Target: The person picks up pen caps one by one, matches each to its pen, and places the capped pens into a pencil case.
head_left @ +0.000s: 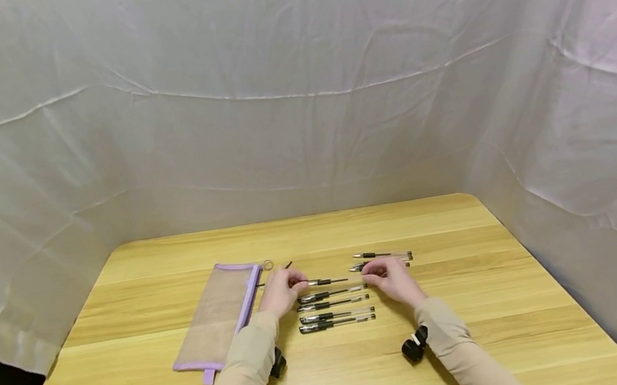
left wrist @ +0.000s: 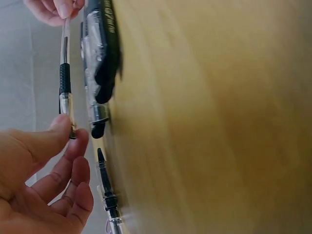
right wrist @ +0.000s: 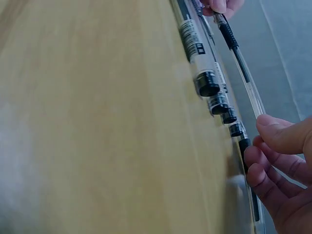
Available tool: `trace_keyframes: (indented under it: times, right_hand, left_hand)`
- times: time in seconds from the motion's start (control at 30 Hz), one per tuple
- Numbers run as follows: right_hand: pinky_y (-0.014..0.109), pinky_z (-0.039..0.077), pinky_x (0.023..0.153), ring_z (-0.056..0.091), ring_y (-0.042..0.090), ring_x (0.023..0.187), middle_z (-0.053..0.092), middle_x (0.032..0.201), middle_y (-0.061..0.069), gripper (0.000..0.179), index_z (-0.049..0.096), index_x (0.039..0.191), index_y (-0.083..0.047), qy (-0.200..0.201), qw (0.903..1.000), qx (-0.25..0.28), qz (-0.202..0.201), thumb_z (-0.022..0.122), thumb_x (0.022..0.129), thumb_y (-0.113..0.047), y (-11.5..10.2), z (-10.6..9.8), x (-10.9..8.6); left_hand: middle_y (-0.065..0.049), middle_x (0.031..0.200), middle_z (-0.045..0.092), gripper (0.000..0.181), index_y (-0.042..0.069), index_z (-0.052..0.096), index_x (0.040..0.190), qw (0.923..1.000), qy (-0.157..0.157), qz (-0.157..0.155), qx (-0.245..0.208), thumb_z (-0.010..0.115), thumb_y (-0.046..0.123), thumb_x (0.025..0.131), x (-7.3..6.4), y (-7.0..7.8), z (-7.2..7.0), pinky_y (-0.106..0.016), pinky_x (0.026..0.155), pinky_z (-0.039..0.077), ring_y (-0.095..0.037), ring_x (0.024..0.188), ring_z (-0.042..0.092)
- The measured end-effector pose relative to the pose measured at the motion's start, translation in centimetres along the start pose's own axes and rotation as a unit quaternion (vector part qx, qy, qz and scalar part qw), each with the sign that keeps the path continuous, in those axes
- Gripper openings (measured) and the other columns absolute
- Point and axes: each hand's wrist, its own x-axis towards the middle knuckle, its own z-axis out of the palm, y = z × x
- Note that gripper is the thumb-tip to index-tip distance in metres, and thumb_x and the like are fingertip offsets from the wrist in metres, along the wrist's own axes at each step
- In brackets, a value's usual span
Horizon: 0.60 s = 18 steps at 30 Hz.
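Note:
A clear-barrelled gel pen with a black grip [head_left: 327,281] stretches between both hands, raised over the wooden table. My left hand [head_left: 281,289] pinches its capped end between thumb and forefinger, as the left wrist view shows. At the opposite end, the thumb and fingertips of my right hand [head_left: 391,275] pinch the clear barrel [right wrist: 253,100]. Closer to me, several similar capped pens [head_left: 332,304] lie side by side in a row. Two more pens [head_left: 385,254] are beyond and partly under the right hand. Beside the left hand, a dark pen tip [head_left: 288,264] pokes out behind the fingers.
A mesh zip pouch [head_left: 213,315] with purple edging lies flat left of the pens, its ring pull [head_left: 268,265] at the far corner. The wooden table [head_left: 489,339] extends around them. Pale curtains [head_left: 288,142] hang behind and at the sides.

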Motion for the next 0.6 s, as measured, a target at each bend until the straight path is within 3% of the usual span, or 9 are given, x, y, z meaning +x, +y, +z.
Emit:
trace_keyframes:
  times: [0.23,0.6]
  right_hand:
    - [0.040,0.056,0.087,0.067,0.018,0.089,0.077,0.097,0.007,0.008,0.078,0.093,-0.009,0.003,0.9984,-0.052,-0.023,0.077,0.085,-0.007,0.09,0.43,0.14]
    - [0.034,0.052,0.083,0.062,0.013,0.084,0.075,0.093,0.004,0.006,0.078,0.092,-0.011,-0.027,0.9981,-0.055,0.002,0.076,0.086,-0.008,0.10,0.46,0.54]
  left_hand:
    - [-0.006,0.087,0.076,0.005,0.005,0.076,0.091,0.9995,0.008,-0.010,0.028,0.075,0.009,0.088,-0.31,-0.08,0.18,-0.037,0.078,0.056,-0.018,0.081,0.068]
    - [-0.006,0.087,0.077,0.006,0.006,0.077,0.088,0.9983,0.007,-0.005,0.057,0.077,0.012,0.087,-0.55,-0.01,0.06,-0.037,0.079,0.057,-0.020,0.083,0.070]
